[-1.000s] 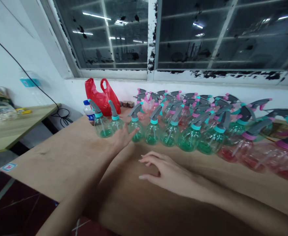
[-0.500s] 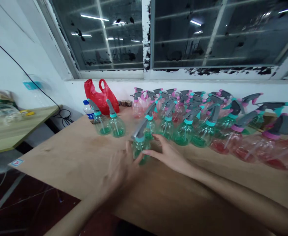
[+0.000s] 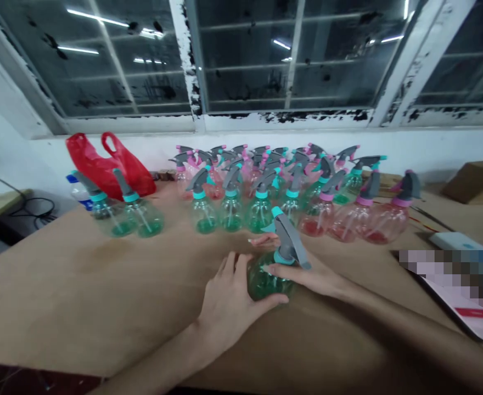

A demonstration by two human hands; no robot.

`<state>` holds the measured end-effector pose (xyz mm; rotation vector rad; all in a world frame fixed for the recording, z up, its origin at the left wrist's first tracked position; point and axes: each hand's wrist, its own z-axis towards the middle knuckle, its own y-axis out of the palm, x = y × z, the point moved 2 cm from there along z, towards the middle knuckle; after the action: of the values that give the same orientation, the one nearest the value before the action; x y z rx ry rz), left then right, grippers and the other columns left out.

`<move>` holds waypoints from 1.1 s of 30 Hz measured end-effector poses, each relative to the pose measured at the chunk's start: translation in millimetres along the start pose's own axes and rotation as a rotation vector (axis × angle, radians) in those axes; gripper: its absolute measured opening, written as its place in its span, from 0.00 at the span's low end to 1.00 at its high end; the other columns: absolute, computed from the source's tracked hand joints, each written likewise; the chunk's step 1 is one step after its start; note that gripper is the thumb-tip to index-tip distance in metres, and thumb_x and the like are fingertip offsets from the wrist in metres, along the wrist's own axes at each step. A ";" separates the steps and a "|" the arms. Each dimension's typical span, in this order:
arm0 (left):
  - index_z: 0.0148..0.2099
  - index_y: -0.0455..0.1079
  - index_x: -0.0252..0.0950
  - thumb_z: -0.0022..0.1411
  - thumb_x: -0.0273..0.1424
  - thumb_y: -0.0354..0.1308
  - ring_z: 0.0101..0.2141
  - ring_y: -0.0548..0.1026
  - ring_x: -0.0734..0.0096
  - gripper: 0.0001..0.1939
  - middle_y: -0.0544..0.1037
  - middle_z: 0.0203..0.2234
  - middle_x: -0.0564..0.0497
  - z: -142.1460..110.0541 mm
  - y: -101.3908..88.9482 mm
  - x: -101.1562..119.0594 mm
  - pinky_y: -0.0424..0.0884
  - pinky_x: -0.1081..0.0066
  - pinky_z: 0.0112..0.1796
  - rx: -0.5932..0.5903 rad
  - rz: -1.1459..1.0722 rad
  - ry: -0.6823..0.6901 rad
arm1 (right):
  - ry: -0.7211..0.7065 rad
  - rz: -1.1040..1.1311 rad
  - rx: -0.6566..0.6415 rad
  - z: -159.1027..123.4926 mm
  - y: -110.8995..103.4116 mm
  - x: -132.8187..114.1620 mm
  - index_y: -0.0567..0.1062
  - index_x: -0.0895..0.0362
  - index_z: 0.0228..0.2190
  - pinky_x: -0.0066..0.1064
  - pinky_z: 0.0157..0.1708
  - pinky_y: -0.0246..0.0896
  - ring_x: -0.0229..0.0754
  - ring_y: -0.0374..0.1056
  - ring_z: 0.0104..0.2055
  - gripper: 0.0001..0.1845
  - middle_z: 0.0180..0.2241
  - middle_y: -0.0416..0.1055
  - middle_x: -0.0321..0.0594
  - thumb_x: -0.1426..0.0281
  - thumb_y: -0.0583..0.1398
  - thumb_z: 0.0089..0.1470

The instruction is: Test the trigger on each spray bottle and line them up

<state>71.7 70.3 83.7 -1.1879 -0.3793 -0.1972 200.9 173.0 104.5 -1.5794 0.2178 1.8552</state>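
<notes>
Between my two hands is a green spray bottle [image 3: 262, 280] with a grey and teal trigger head. My left hand [image 3: 229, 291] wraps around its left side, the thumb across the lower front. My right hand [image 3: 307, 271] grips it from the right, thumb just below the teal collar and fingers behind. The bottle tilts slightly, close over the table. Behind it stands a row of green spray bottles [image 3: 231, 214], and to their right are several pink spray bottles [image 3: 318, 219]. Two more green spray bottles [image 3: 142, 219] stand apart at the left.
A red plastic bag [image 3: 120, 170] and a blue-capped bottle [image 3: 79, 192] are at the back left. More sprayers crowd the wall below the window. At the right lie a cardboard box [image 3: 478, 181], a white device [image 3: 458, 240] and a partly blurred flat pink item [image 3: 467, 299].
The view has turned to the right. My hands and the held spray bottle have come nearer to me, away from the row, and the bottle's trigger head has turned around.
</notes>
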 end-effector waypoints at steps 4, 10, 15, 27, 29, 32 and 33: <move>0.56 0.59 0.40 0.46 0.58 0.60 0.49 0.67 0.44 0.41 0.68 0.47 0.40 13.7 17.7 17.1 0.67 0.52 0.42 -0.120 -0.208 0.107 | 0.001 -0.004 -0.088 -12.5 -19.0 2.7 0.67 0.50 0.49 0.45 0.56 0.54 0.46 0.62 0.54 0.25 0.51 0.67 0.41 0.71 0.60 0.47; 0.53 0.61 0.40 0.47 0.54 0.62 0.44 0.70 0.48 0.36 0.70 0.43 0.43 25.1 41.1 29.3 0.67 0.51 0.42 -0.207 -0.361 0.153 | 0.021 -0.111 -0.053 -24.1 -38.9 14.9 0.59 0.47 0.55 0.41 0.45 0.64 0.44 0.67 0.43 0.34 0.49 0.66 0.40 0.67 0.62 0.47; 0.46 0.66 0.38 0.45 0.52 0.64 0.42 0.71 0.49 0.31 0.71 0.39 0.43 35.9 52.3 37.3 0.68 0.52 0.39 -0.226 -0.380 0.127 | 0.007 -0.110 0.109 -27.1 -48.3 7.2 0.58 0.48 0.52 0.36 0.41 0.64 0.43 0.65 0.42 0.32 0.44 0.65 0.39 0.63 0.62 0.47; 0.49 0.63 0.37 0.42 0.53 0.66 0.41 0.72 0.46 0.37 0.72 0.39 0.41 57.5 70.0 44.1 0.68 0.48 0.40 -0.127 -0.383 0.222 | -0.116 -0.071 0.206 -13.1 -62.7 5.3 0.69 0.50 0.48 0.37 0.52 0.58 0.43 0.66 0.49 0.21 0.48 0.70 0.38 0.67 0.61 0.50; 0.48 0.63 0.37 0.42 0.55 0.65 0.40 0.72 0.47 0.37 0.71 0.37 0.41 59.3 71.9 43.1 0.68 0.48 0.40 -0.103 -0.364 0.237 | -0.120 -0.059 0.171 -10.9 -64.6 6.0 0.69 0.49 0.50 0.38 0.52 0.58 0.43 0.66 0.51 0.23 0.50 0.69 0.38 0.69 0.60 0.51; 0.47 0.64 0.37 0.42 0.56 0.64 0.39 0.71 0.47 0.37 0.71 0.37 0.41 60.7 74.5 41.5 0.68 0.47 0.40 -0.103 -0.341 0.263 | -0.118 -0.036 0.120 -9.0 -66.7 7.4 0.67 0.47 0.52 0.36 0.48 0.63 0.43 0.68 0.48 0.25 0.52 0.68 0.38 0.71 0.59 0.51; 0.47 0.64 0.37 0.42 0.57 0.64 0.40 0.71 0.47 0.37 0.71 0.37 0.41 60.9 75.3 40.9 0.68 0.47 0.40 -0.104 -0.339 0.269 | -0.117 -0.035 0.104 -8.4 -67.3 7.9 0.66 0.47 0.52 0.36 0.46 0.64 0.42 0.69 0.46 0.26 0.53 0.67 0.38 0.72 0.59 0.51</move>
<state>124.2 156.4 54.1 -1.1750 -0.3338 -0.6703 247.0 222.3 114.9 -1.3914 0.2289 1.8721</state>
